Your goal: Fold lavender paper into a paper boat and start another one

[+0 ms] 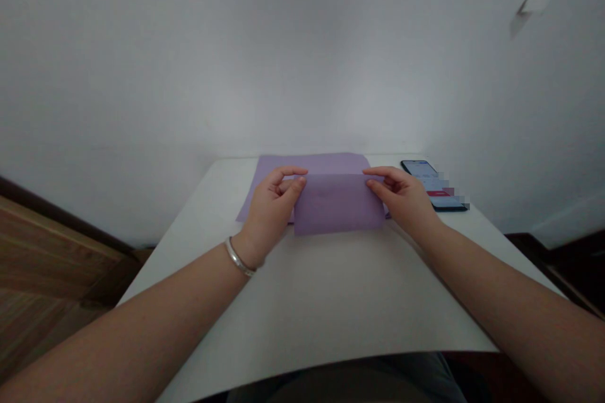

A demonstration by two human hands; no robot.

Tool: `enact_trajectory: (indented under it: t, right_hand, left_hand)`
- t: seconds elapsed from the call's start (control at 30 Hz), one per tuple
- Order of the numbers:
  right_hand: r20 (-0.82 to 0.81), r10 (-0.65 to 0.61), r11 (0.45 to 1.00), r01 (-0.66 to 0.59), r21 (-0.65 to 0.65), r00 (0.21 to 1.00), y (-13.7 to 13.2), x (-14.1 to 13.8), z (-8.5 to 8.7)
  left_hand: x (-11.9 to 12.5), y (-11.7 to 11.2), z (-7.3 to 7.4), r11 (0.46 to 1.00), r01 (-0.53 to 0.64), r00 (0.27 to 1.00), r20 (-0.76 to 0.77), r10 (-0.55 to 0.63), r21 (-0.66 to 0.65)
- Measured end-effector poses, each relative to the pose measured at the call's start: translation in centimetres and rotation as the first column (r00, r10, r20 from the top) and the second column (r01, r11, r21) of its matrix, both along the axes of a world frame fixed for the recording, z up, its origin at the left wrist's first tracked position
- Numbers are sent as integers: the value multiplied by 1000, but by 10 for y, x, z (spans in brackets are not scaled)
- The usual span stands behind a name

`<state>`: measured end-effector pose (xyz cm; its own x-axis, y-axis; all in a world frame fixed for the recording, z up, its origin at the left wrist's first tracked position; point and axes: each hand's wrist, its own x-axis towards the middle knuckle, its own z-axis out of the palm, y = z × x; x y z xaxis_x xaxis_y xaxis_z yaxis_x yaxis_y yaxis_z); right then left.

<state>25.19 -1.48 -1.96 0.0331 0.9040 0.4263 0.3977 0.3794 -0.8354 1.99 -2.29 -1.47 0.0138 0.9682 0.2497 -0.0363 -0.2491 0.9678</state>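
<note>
A sheet of purple paper is lifted between both hands above the white table. My left hand pinches its upper left corner between thumb and fingers. My right hand pinches the upper right corner the same way. A second purple sheet lies flat on the table behind and under the held one. A silver bangle sits on my left wrist.
A phone with its screen lit lies on the table's far right, just beyond my right hand. A plain white wall stands close behind the table. Wooden flooring shows at the left, dark floor at the right.
</note>
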Motion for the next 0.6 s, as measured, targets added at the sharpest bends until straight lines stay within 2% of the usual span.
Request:
enact_trajectory:
  t: [0.27, 0.6]
  right_hand:
    - [-161, -61, 997, 54, -51, 985, 5, 2, -2]
    - [-43, -60, 998, 58, -31, 997, 4, 2, -4]
  left_hand:
    - [1, 2, -1, 995, 98, 995, -3, -98, -22]
    - [-3, 6, -3, 999, 20, 985, -169, -12, 46]
